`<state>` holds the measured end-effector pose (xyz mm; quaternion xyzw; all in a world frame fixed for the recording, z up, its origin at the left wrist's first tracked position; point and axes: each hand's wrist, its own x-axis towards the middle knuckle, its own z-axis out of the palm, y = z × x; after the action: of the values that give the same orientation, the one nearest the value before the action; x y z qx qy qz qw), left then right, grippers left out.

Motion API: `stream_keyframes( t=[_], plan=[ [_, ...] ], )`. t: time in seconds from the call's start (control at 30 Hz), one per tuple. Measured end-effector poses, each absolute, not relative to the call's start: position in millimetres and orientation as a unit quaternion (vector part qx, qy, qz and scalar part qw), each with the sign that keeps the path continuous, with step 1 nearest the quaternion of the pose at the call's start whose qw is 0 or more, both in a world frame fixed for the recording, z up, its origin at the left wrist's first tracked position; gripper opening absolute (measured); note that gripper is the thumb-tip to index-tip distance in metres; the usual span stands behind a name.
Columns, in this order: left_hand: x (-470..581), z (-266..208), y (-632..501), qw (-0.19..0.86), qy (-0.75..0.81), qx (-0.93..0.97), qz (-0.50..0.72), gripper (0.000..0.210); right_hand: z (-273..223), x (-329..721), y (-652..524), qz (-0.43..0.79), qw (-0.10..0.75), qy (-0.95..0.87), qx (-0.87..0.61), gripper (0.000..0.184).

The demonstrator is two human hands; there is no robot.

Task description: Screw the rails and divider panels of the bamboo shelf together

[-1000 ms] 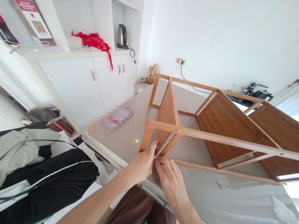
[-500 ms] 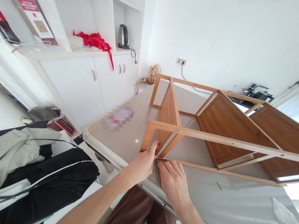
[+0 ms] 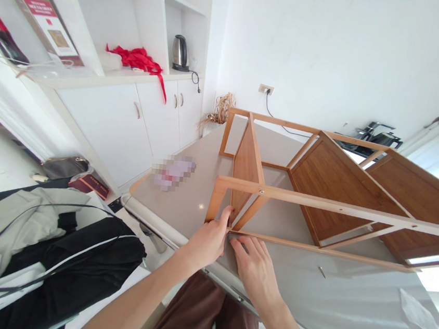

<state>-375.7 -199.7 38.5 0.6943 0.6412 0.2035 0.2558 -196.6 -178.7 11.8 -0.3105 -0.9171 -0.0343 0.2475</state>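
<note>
A wooden shelf unit [image 3: 302, 197] with brown panels lies on its side on the grey table [image 3: 183, 208]. At its near left corner my left hand [image 3: 212, 237] is closed on the frame, thumb pointing up against the end panel [image 3: 248, 167]. My right hand [image 3: 254, 260] is just to the right, beside the bottom rail [image 3: 282, 243], with thumb and fingers pinched close to the joint. Whatever is between those fingertips is too small and hidden to make out. A small metal screw-like piece [image 3: 321, 271] lies on the table, right of my right hand.
A clear plastic bag [image 3: 421, 314] is at the table's right. A blurred item [image 3: 174, 173] lies toward the left edge. Black cloth [image 3: 108, 249] and a power strip [image 3: 11, 284] are at lower left. A kettle [image 3: 180, 53] and red ribbon [image 3: 138, 60] occupy the white shelves.
My right hand has shifted very slightly, its fingers turning a little at the joint. My left hand and the shelf unit hold their place.
</note>
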Motion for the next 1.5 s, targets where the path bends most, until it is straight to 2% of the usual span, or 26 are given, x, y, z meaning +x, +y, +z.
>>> stream_keyframes(
  t=[0.43, 0.77, 1.07, 1.5],
  plan=[
    [-375, 43, -200, 0.275, 0.632, 0.689, 0.223, 0.061, 12, -199, -179, -0.053, 0.202, -0.916, -0.343, 0.023],
    [-375, 44, -200, 0.269, 0.634, 0.694, 0.21, 0.059, 13, -201, -179, -0.048, 0.205, -0.914, -0.346, 0.024],
    [-375, 42, -200, 0.257, 0.643, 0.694, 0.197, 0.069, 20, -210, -182, -0.092, 0.184, -0.913, -0.353, 0.02],
    [-376, 49, -201, 0.266, 0.647, 0.693, 0.174, 0.07, 24, -218, -185, -0.113, 0.189, -0.903, -0.369, 0.021]
  ],
)
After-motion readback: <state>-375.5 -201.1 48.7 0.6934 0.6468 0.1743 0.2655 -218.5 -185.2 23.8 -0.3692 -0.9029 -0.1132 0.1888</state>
